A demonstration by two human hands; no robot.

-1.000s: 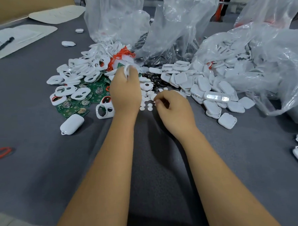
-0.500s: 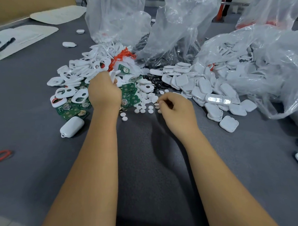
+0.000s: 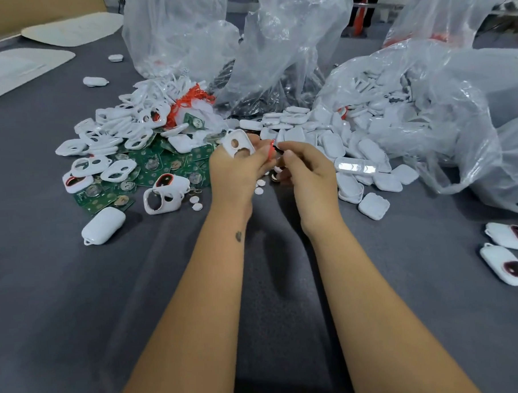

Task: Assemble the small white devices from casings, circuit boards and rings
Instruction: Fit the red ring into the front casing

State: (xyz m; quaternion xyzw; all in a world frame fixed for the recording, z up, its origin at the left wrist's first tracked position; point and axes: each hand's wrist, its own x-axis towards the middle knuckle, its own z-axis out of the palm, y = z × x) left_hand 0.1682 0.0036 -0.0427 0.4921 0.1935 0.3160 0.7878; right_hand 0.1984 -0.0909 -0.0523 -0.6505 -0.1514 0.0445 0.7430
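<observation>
My left hand (image 3: 239, 173) holds a white casing with two holes (image 3: 238, 143) upright above the table. My right hand (image 3: 307, 170) pinches a small red ring (image 3: 271, 149) right beside that casing, fingertips almost touching the left hand. Behind lie a heap of white open casings (image 3: 121, 134) at the left, green circuit boards (image 3: 150, 171) under them, and white closed casing halves (image 3: 338, 139) at the right. Small white round discs (image 3: 259, 190) lie on the cloth just below my hands.
Clear plastic bags (image 3: 290, 46) with more parts stand at the back and right. Two finished devices with dark windows (image 3: 506, 251) lie at the far right, one closed white device (image 3: 103, 225) at the left. Grey cloth (image 3: 78, 308) covers the table.
My left hand came back from the casing heap at the left holding a white casing. My right hand lifted off the cloth with a red ring and met it.
</observation>
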